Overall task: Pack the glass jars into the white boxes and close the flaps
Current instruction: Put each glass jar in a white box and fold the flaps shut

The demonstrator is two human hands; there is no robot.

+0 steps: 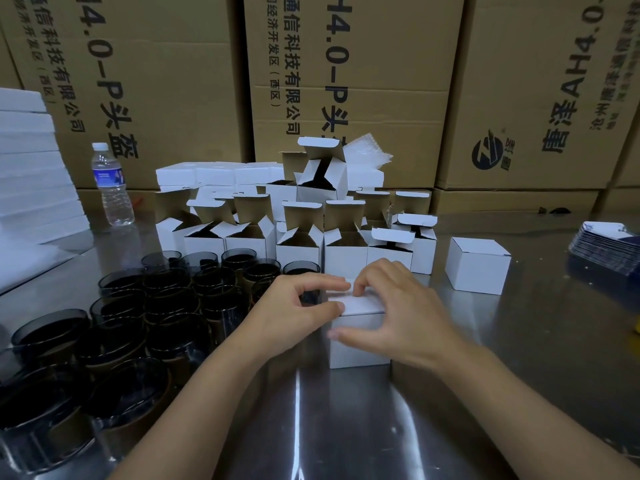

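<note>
At frame centre the box stands on the counter, the left grip pinching its top left edge, the right grip curled over its top flap with thumb across the front, jars massed at lower left.

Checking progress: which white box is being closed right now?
The white box nearest the camera: left hand and right hand grip its lid; the open row behind stands untouched.
</note>
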